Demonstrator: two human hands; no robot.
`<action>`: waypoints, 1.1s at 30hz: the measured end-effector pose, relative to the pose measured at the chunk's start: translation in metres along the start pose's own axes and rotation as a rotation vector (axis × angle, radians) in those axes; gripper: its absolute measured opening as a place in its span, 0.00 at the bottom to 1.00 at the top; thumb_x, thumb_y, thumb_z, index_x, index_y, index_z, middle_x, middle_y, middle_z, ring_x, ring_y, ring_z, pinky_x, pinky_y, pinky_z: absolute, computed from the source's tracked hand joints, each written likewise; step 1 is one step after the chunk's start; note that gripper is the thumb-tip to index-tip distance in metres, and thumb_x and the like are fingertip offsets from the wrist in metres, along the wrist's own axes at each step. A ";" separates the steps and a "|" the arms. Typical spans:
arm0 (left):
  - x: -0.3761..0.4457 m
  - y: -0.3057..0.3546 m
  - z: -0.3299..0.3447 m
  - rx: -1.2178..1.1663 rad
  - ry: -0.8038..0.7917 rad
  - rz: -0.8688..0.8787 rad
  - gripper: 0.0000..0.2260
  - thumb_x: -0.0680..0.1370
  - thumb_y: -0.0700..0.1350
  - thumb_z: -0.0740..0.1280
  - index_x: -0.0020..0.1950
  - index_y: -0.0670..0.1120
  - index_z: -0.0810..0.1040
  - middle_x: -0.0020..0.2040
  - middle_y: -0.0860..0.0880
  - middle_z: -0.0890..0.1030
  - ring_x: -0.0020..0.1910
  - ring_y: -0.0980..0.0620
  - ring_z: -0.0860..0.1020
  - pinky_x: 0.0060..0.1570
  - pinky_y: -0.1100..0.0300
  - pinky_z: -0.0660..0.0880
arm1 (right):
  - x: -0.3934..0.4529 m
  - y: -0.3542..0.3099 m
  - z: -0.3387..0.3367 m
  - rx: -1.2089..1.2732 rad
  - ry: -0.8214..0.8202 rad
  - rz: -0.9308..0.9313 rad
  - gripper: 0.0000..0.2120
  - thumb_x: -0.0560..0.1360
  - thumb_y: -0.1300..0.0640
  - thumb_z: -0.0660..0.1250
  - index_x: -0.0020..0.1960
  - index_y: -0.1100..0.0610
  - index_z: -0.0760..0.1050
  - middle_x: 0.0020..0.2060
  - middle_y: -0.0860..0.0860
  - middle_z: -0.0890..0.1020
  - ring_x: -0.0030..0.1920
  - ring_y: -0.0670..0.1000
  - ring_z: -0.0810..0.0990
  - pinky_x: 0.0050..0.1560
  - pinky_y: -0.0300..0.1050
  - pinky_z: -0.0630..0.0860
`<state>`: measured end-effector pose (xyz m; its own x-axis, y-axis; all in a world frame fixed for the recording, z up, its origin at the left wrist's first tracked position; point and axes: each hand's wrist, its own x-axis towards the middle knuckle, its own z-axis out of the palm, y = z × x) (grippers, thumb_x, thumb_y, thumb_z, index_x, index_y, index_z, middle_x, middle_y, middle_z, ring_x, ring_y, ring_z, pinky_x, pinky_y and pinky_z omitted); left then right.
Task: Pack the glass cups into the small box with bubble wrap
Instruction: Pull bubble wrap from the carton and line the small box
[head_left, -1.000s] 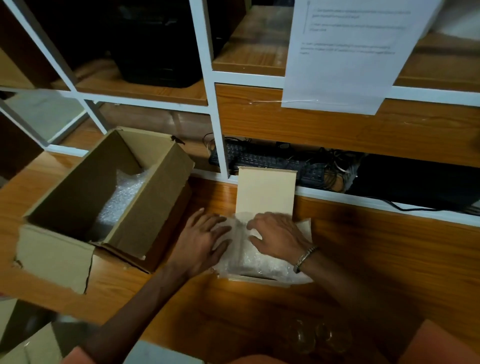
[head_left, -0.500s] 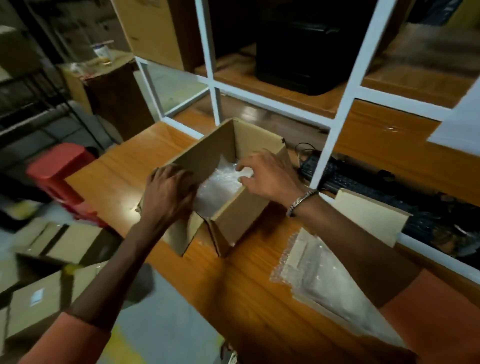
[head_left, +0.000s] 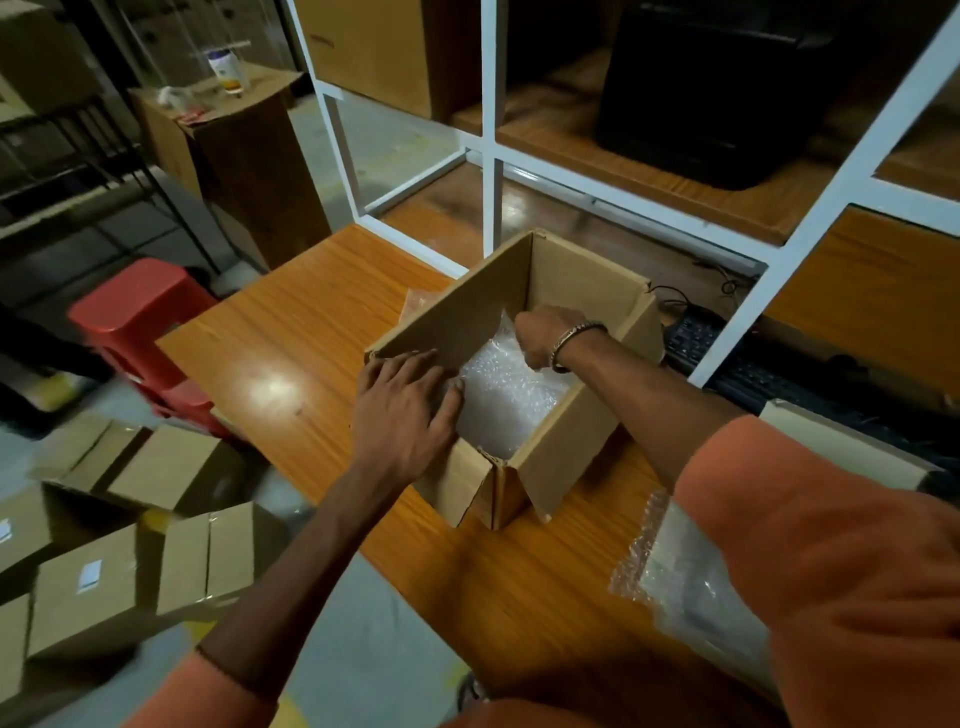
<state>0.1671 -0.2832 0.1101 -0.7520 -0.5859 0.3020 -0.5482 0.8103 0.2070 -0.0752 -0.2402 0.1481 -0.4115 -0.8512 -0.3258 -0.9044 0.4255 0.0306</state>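
small box (head_left: 582, 447) stands open on the wooden table (head_left: 291, 353), bubble wrap (head_left: 506, 400) lining its inside. left hand (head_left: 402, 410) rests on the near-left wall, fingers loose, thumb over the rim. right hand (head_left: 543, 332) reaches inside, fingers curled, pinching the wrap. glass cups not visible.

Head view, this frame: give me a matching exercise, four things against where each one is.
Things:
1. left hand
2. right hand
3. red stool
4. keyboard

Places:
A. on the floor, left of the table
B. under the shelf, right of the box
C. on the box's near-left wall
D. inside the box, on the bubble wrap

Pairs: 1-C, 2-D, 3-A, 4-B
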 end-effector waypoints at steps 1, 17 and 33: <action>0.001 -0.001 -0.001 0.010 -0.012 0.000 0.28 0.85 0.63 0.48 0.70 0.53 0.82 0.74 0.49 0.79 0.76 0.50 0.73 0.74 0.48 0.61 | 0.004 0.002 0.001 0.016 0.051 0.013 0.08 0.77 0.62 0.70 0.41 0.54 0.77 0.42 0.54 0.80 0.47 0.60 0.82 0.44 0.49 0.74; 0.075 0.104 -0.060 -1.087 -0.288 0.133 0.20 0.85 0.56 0.67 0.75 0.53 0.72 0.64 0.52 0.82 0.61 0.54 0.84 0.64 0.47 0.81 | -0.148 0.125 -0.081 1.489 0.519 0.022 0.04 0.81 0.63 0.70 0.48 0.56 0.79 0.43 0.57 0.86 0.44 0.53 0.87 0.50 0.50 0.85; 0.023 0.283 -0.009 -0.895 -0.829 0.230 0.18 0.82 0.67 0.64 0.70 0.67 0.71 0.64 0.64 0.75 0.65 0.57 0.76 0.62 0.62 0.70 | -0.319 0.255 0.090 1.969 0.819 0.695 0.09 0.88 0.60 0.59 0.63 0.59 0.76 0.41 0.53 0.83 0.36 0.49 0.84 0.42 0.49 0.86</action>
<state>-0.0016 -0.0672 0.1836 -0.9804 0.0049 -0.1969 -0.1761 0.4261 0.8874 -0.1639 0.1675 0.1753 -0.9306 -0.1620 -0.3281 0.3510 -0.1418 -0.9256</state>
